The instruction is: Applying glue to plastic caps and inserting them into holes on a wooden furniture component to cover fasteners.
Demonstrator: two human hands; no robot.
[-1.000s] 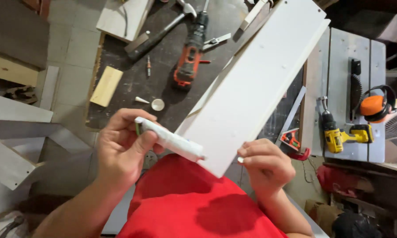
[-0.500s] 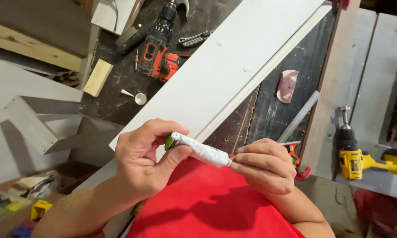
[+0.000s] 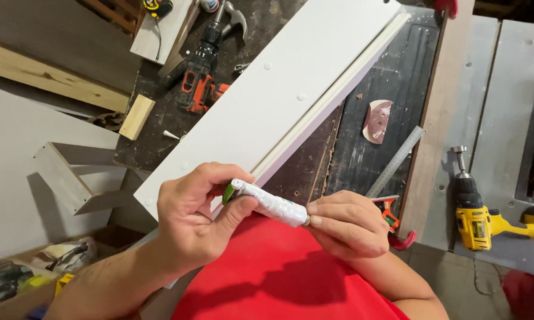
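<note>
Head view showed the left hand [image 3: 198, 219] closed around a white tube [image 3: 270, 202], held level above the person's red shirt [image 3: 279, 272]. The right hand [image 3: 347, 225] pinched the tube's tip with thumb and fingers together. Just beyond them a long white board [image 3: 279, 101] lay slanted on the dark tabletop [image 3: 385, 77], near a red drill [image 3: 198, 83].

Dark scuffed desk [image 3: 391, 71] spans area beyond both hands. White board [image 3: 290, 95] lies across it diagonally, near end just behind hands. Red-and-black drill [image 3: 198, 83] beyond left hand, small wood block [image 3: 137, 117] left of it. Sanding pad [image 3: 376, 120] and metal ruler [image 3: 395, 161] beyond right hand. Red-handled tool, possibly clamp [image 3: 392, 222], just right of right hand. Yellow drill [image 3: 486, 219] on grey surface [image 3: 504, 89], far right.
</note>
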